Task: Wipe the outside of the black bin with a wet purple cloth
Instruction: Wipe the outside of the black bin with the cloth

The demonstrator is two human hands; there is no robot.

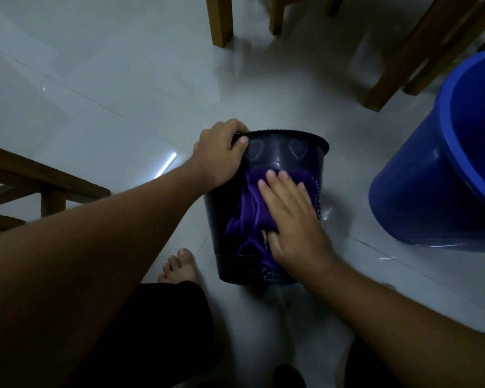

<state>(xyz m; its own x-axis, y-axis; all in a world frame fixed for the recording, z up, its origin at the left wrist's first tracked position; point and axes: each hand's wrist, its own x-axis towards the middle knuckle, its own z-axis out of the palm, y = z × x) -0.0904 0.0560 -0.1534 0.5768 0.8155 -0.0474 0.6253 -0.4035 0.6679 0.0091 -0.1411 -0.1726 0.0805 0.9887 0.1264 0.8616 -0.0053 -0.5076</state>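
Note:
The black bin (286, 155) stands upright on the floor in the middle of the view, with heart shapes moulded under its rim. My left hand (219, 155) grips the rim at its left side, thumb on the outside wall. A purple cloth (249, 217) lies bunched against the bin's near wall. My right hand (291, 222) presses flat on the cloth with fingers spread, pointing up toward the rim. The cloth's right part is hidden under that hand.
A large blue bucket (443, 175) stands close to the right of the bin. Wooden chair and table legs (221, 21) rise at the back, and a wooden frame (39, 186) sits at the left. My bare foot (179, 267) rests left of the bin. The tiled floor (109, 93) shines.

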